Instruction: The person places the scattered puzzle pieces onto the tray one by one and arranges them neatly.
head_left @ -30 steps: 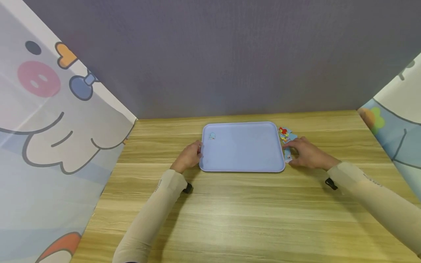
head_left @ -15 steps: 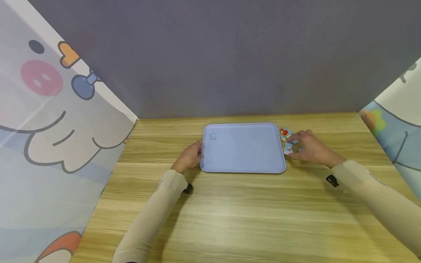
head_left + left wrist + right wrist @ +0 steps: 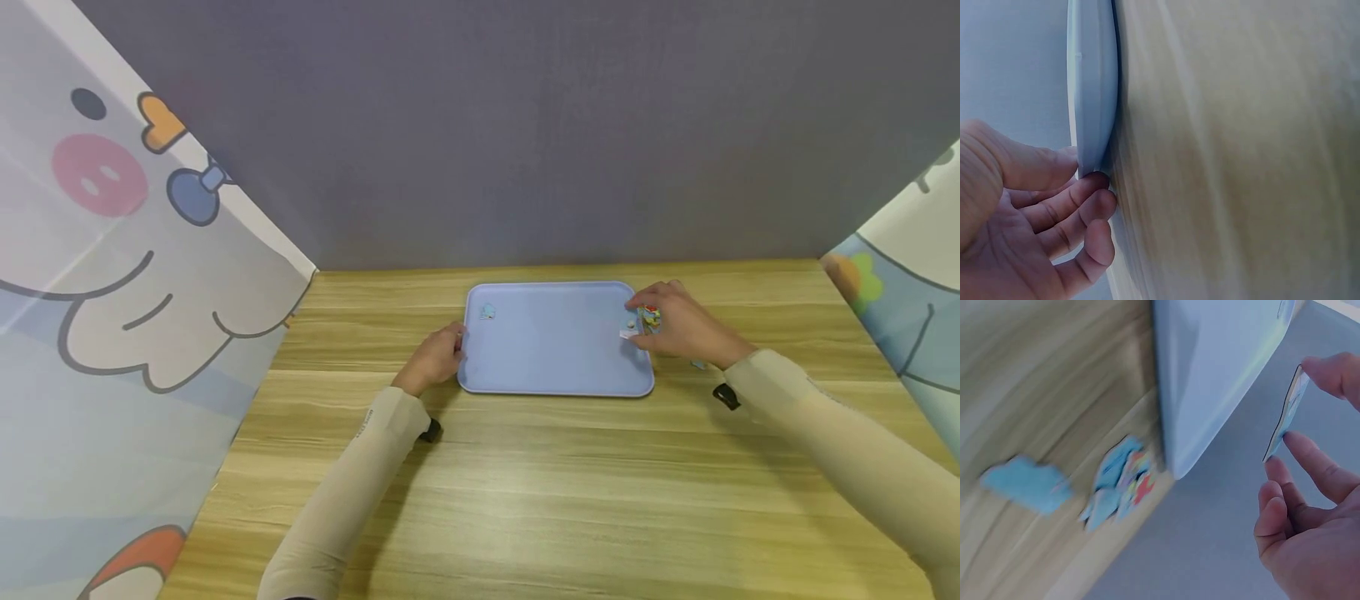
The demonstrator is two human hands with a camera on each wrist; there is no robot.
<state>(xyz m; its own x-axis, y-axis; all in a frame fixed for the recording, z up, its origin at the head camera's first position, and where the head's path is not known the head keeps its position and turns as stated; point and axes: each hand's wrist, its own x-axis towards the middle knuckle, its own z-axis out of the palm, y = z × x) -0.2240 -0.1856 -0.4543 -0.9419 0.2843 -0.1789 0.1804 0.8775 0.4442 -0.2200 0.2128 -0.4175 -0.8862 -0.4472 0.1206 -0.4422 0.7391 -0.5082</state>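
A pale blue tray (image 3: 555,358) lies on the wooden table, and my left hand (image 3: 435,360) grips its left rim. The left wrist view shows the thumb (image 3: 1041,167) on one side of that rim and curled fingertips at the other. With thumb and fingertips, my right hand (image 3: 678,325) pinches a flat light-blue jigsaw puzzle piece (image 3: 1286,412) by its edges. That piece overlaps the tray's right side in the head view. Another puzzle piece (image 3: 487,312) sits inside the tray, by its upper left corner.
Beside the tray's right edge lie several colourful puzzle pieces (image 3: 1121,481), partly hidden by my right hand in the head view. A single blue piece (image 3: 1027,483) lies apart from them. A grey wall (image 3: 525,167) rises behind the wooden table (image 3: 525,500).
My right hand has lifted a puzzle piece from the table right of the tray and moved left with it to the tray's right side. The left hand keeps its hold on the rim.
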